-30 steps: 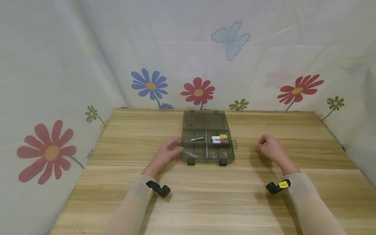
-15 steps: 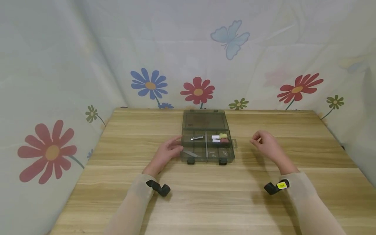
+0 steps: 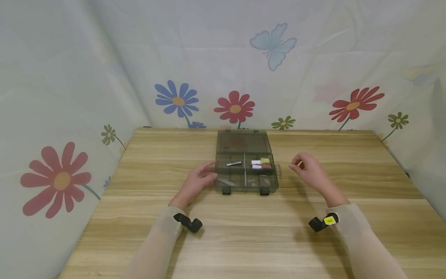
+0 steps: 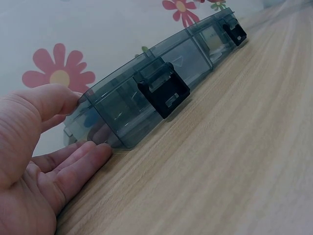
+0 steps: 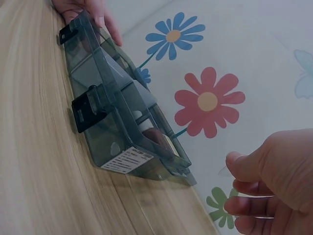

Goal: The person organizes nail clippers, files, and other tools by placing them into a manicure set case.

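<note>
A smoky see-through compartment box [image 3: 230, 188] lies with its lid [image 3: 243, 142] folded back on the table. My left hand [image 3: 196, 181] holds its left end, thumb at the rim and fingers low against the side. In the box are a nail clipper [image 3: 233, 163], a flat grey strip [image 3: 225, 181], two small white-capped bottles, one yellow-green [image 3: 265, 161] and one dark red [image 3: 266, 166], and tiny clear pieces [image 3: 266, 181]. Right of the box, my right hand [image 3: 310, 170] hovers above the table, thumb and fingertip pinching a small clear piece [image 5: 224, 171], barely visible.
Two black latches [image 3: 226, 191] hang along the box's front side. A clear handle [image 3: 278, 170] juts from its right end. The wooden table [image 3: 251, 240] ends at a flowered cloth [image 3: 299, 69] behind.
My right hand has moved left toward the box, its fingertips raised a little. The left hand and the box have stayed in place.
</note>
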Available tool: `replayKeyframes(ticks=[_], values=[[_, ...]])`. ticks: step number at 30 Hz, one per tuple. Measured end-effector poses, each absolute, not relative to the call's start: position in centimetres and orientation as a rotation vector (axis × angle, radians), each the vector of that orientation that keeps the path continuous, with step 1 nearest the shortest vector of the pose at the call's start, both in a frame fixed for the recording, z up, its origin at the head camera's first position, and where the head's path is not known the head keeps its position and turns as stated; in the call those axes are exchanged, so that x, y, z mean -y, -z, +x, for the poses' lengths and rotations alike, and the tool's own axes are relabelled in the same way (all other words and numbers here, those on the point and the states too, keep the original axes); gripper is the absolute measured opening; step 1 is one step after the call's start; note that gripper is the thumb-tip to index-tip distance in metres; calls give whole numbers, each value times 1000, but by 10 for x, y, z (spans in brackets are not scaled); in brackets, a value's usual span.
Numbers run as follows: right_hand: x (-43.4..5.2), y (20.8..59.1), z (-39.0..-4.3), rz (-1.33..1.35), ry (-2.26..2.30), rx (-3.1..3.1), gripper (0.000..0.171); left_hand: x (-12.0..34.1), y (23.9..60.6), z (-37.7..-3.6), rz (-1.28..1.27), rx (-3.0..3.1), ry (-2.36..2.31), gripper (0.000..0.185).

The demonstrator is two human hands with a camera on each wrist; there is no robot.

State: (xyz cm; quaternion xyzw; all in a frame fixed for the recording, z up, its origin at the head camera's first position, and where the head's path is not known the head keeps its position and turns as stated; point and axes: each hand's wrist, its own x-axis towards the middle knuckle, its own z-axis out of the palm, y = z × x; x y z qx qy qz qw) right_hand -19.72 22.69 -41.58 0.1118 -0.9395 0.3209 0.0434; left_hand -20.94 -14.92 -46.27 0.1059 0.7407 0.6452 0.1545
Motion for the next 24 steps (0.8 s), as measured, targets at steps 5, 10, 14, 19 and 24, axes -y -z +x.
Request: replayKeyframes(ticks=[5, 10, 14, 19, 24], values=[[-220, 418, -197, 403, -1001, 2864, 8, 149, 463, -209, 308, -2124, -1852, 57], [-215, 419, -197, 478, -1029, 2827, 7, 149, 462, -209, 306, -2138, -1841, 56], [-211, 419, -197, 510, -1032, 2820, 8, 149, 462, -208, 300, -2137, -1838, 57], [-206, 418, -197, 517, -1040, 2834, 8, 149, 462, -208, 301, -2129, -1841, 57], [-204, 418, -197, 515, -1055, 2843, 8, 149, 463, -209, 305, -2127, -1843, 57]])
